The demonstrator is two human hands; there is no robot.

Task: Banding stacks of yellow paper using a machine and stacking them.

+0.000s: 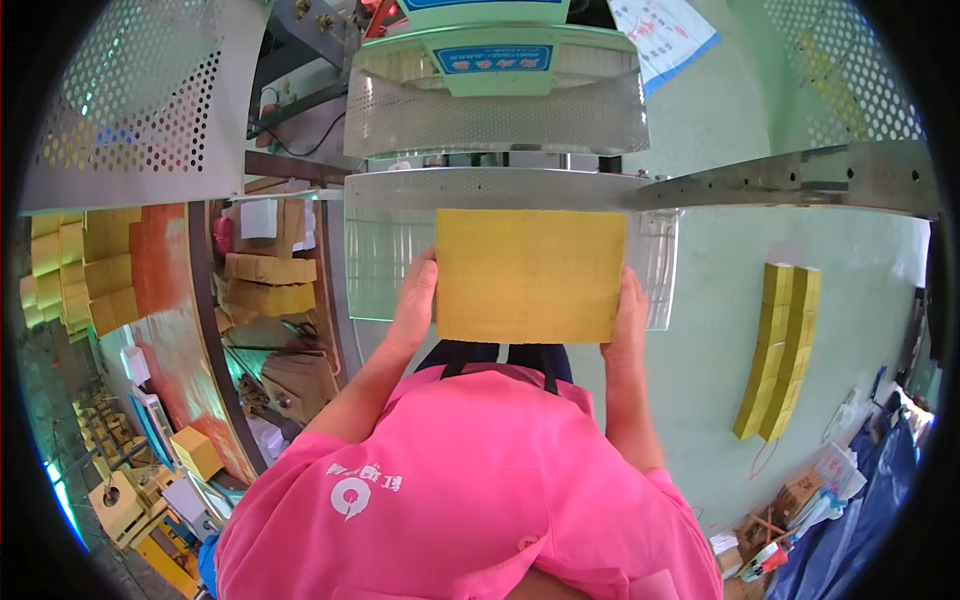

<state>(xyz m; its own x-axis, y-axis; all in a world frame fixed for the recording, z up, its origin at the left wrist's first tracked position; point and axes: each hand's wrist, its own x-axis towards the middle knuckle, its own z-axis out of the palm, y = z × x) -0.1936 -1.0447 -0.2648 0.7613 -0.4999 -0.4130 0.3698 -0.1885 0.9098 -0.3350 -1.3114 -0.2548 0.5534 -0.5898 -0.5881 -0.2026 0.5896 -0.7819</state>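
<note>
Hands, two: left fingers (424,285) and right fingers (630,300), with one yellow card (530,275) between them. One pink shirt (450,450) bearing one white logo (350,497). Two perforated side panels, a left panel (130,130) and a right panel (845,70). Two blue labels (494,59). One blue-edged paper (665,38). Two yellow stacks (796,350) at right; those at far left (60,260) are too crowded to count. One blue tarp (860,530).

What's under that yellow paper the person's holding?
Around the yellow paper, a metal panel shows past its far edge and dark trousers past its near edge. Whatever its middle covers can't be seen.
</note>
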